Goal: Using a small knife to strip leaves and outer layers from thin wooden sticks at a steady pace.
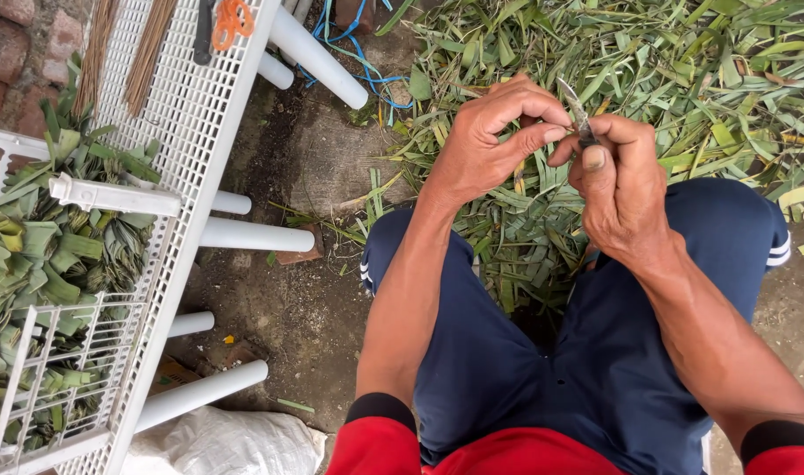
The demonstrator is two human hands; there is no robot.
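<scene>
My right hand is closed around a small knife, its thin blade pointing up and away from me. My left hand is curled right beside it, thumb and fingertips pinched together close to the blade. Whether a thin strip of leaf sits between those fingers is too small to tell. Both hands hover above my knees, which are in dark blue shorts. Under the hands lies a heap of cut green leaves on the ground.
A white plastic rack on tube legs stands at the left. Folded green leaves are stacked in its baskets. Brown sticks and an orange-handled tool lie on its top. Blue cord trails on the dirt ground. A white sack lies below.
</scene>
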